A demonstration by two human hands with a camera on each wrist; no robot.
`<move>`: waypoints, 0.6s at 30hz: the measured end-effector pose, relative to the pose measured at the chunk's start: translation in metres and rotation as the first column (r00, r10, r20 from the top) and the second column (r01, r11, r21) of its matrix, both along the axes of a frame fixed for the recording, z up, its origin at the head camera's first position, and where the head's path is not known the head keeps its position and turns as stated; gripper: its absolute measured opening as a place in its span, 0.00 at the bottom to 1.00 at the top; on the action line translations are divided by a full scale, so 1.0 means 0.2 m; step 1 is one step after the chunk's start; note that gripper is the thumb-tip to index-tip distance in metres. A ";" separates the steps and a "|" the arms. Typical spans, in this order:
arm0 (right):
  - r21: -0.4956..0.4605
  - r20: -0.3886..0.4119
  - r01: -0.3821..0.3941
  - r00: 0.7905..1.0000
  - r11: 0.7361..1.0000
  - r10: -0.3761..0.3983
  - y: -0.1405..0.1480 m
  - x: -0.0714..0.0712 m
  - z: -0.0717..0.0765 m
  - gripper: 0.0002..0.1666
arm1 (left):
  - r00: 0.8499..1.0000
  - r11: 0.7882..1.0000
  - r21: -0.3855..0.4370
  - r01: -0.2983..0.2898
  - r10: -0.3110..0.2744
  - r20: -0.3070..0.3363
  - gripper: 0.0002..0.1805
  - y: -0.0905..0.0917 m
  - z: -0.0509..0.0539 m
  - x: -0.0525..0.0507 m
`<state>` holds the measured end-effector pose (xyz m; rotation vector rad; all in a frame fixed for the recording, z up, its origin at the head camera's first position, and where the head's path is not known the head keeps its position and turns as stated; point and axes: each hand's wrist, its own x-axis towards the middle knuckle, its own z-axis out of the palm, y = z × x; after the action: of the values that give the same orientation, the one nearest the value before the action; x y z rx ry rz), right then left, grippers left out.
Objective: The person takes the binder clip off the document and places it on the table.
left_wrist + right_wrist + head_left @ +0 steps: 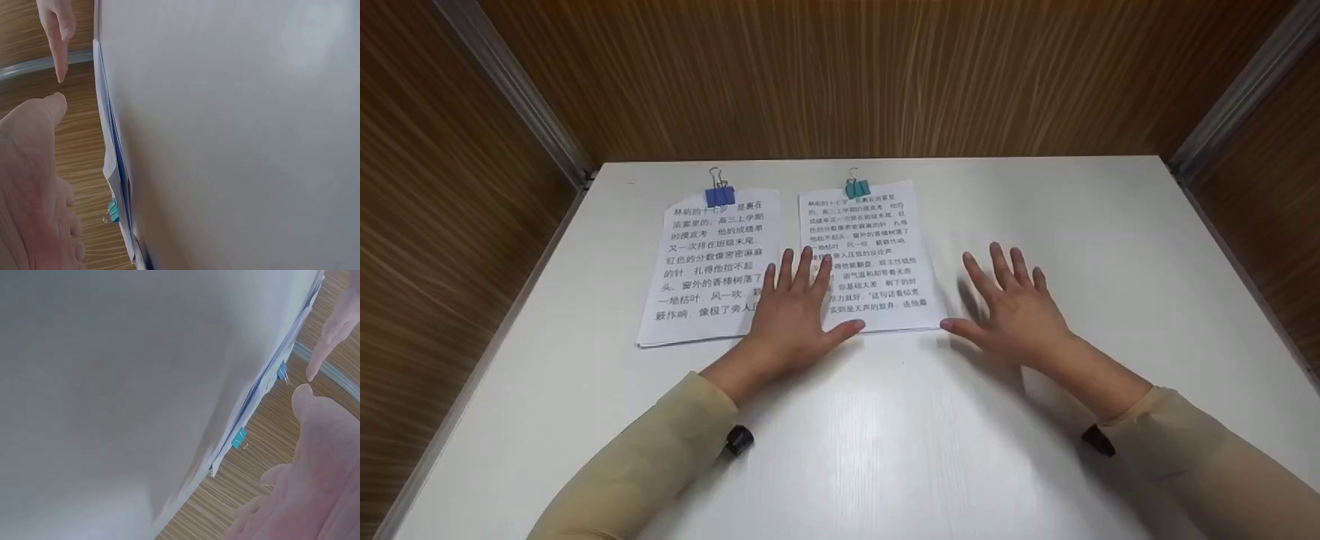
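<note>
Two stacks of printed paper lie side by side on the white table. The left stack point(705, 262) has a blue binder clip point(720, 196) at its top edge. A teal binder clip point(856, 187) grips the top of the right stack point(877, 255). My left hand point(791, 319), fingers spread, hovers over the neighbouring edges of both stacks and hides some of the text. To the right of the right stack, my right hand point(1020, 311) is held above the table with fingers spread, its thumb near that stack's lower right corner. Neither hand holds anything.
The white table point(900, 435) extends around the papers. Brown wood-grain panels point(870, 82) stand behind it and at both sides, with metal strips at the corners. A small black object point(739, 439) shows at the left wrist, another point(1099, 440) at the right.
</note>
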<state>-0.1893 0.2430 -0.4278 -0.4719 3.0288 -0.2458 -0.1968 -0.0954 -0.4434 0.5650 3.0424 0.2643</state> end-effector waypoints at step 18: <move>0.018 0.032 -0.085 0.996 0.996 0.084 -0.16 -0.22 0.01 0.62 | 1.000 1.000 0.000 -0.017 0.017 0.020 0.60 -0.05 0.00 -0.10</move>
<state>-0.2331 0.2102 -0.4252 -0.5870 2.9690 -0.2171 -0.2163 -0.1046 -0.4430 0.5337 3.0289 0.2695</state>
